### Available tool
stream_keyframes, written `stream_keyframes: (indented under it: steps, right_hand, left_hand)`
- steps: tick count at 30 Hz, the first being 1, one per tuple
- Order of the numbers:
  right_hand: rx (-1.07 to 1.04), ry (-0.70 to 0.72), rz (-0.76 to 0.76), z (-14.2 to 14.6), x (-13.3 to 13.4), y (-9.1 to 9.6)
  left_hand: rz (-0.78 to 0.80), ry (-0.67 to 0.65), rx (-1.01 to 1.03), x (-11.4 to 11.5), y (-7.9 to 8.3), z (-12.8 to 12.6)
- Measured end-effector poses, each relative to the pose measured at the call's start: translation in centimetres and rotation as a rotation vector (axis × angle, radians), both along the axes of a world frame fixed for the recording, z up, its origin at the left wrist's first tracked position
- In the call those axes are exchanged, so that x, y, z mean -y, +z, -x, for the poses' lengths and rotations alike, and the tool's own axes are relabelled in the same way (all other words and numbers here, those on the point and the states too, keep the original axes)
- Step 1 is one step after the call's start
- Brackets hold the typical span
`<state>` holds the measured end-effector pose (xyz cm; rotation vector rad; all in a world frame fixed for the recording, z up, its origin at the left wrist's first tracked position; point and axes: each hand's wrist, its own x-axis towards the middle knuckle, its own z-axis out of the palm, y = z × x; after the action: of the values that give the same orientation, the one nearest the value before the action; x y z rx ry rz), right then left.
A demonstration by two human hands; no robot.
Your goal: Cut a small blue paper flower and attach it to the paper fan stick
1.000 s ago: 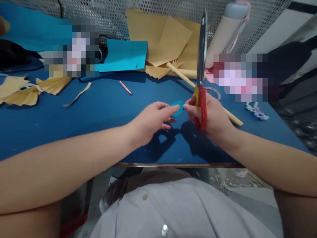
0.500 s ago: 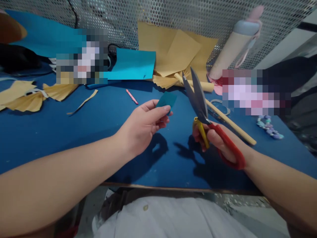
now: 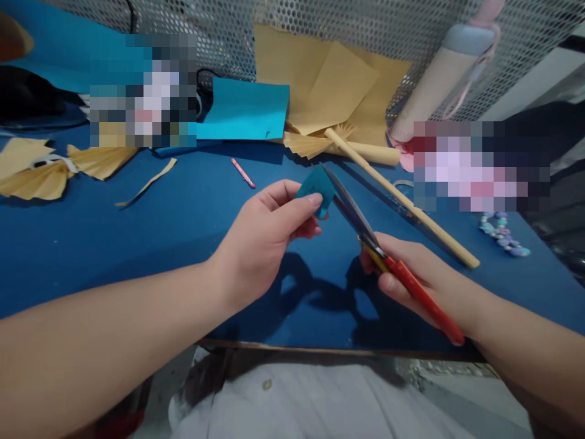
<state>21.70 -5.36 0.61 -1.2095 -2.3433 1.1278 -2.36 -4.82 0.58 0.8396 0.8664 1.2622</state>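
A small piece of teal paper (image 3: 315, 188) is pinched between the thumb and fingers of my left hand (image 3: 274, 225), raised above the blue table. My right hand (image 3: 411, 268) grips red-handled scissors (image 3: 404, 277), whose blades point up and left to the paper's right edge. The blades look nearly closed there; whether they have cut into the paper I cannot tell. A yellow piece (image 3: 375, 256) shows at my right fingers, under the scissors' pivot, mostly hidden now.
A wooden stick (image 3: 411, 207) lies beyond my right hand, near a beaded bracelet (image 3: 503, 235). A pink pen (image 3: 242, 172) and a paper strip (image 3: 148, 183) lie to the left. Teal paper (image 3: 249, 110), tan paper (image 3: 274, 67) and a bottle (image 3: 434, 85) stand along the mesh wall.
The scissors have moved left to the teal paper, turned edge-on, and their blades have closed from wide apart. My left hand has stayed nearly in place, holding the paper.
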Motion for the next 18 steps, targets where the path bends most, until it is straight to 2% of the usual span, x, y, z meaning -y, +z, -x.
stream_keyframes:
  steps: [9,14,18]
  right_hand:
    - [-0.029,0.015,0.022,0.09,0.19,-0.02]
    - [-0.043,0.037,0.058,-0.17,0.07,0.07]
    - [-0.035,0.030,0.104,0.02,0.23,0.46]
  left_hand:
    - [-0.004,-0.062,-0.067,0.33,0.09,-0.21]
    - [-0.061,-0.025,-0.120,0.41,0.26,-0.16]
    - [-0.037,-0.027,-0.134,0.47,0.58,-0.21]
